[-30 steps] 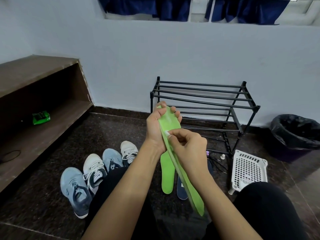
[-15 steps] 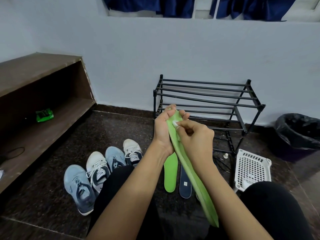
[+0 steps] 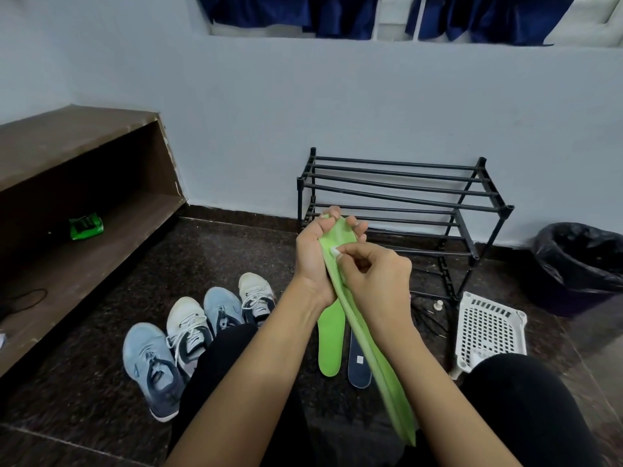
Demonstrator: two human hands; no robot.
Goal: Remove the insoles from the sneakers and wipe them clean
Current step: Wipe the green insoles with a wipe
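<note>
Sneakers point(image 3: 188, 345), four, are standing on the floor point(image 3: 236, 251) at the left. The left hand point(image 3: 317, 257) is gripping the top end of a green insole point(image 3: 371, 348). The right hand point(image 3: 377, 278) is pinching a white wipe point(image 3: 334, 251) against it. A second green insole point(image 3: 330, 342) and a dark insole point(image 3: 359, 362) are lying below, so the wiping is probably midway.

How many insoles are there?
3. The left hand grips a light green foam insole, the right hand pinching a white wipe on it; a bright green insole and a dark navy insole lie on the floor. Others may be hidden.
</note>
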